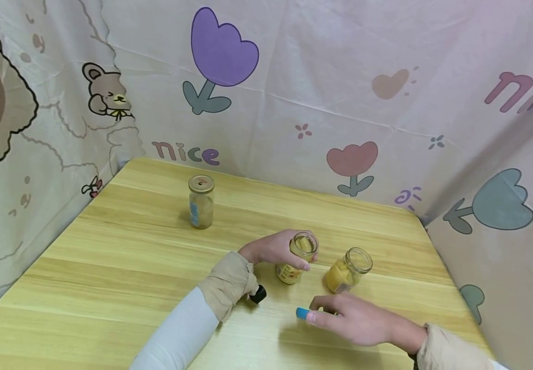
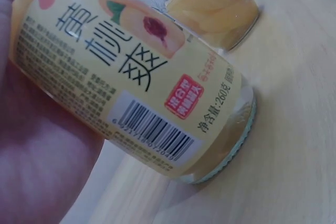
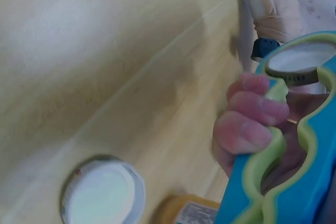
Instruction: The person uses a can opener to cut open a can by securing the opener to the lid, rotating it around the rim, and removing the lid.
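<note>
My left hand (image 1: 275, 248) grips an open glass jar (image 1: 288, 272) of yellow peaches around its upper part, the mouth uncovered. Its peach label (image 2: 139, 66) fills much of the left wrist view. My right hand (image 1: 360, 319) holds a blue and green jar opener (image 3: 319, 148), fingers curled round its handle. A metal lid (image 3: 300, 59) sits in the opener's ring. From the head, only the blue end of the opener shows; the rest is hidden by the hand. A second open jar of peaches (image 1: 340, 276) stands just beyond the right hand.
At the back left of the wooden table (image 1: 123, 246) stands a jar with its lid on (image 1: 201, 203). Another lid (image 3: 102, 195) lies pale side up on the table in the right wrist view. Printed curtains (image 1: 275, 77) enclose the table's back and sides.
</note>
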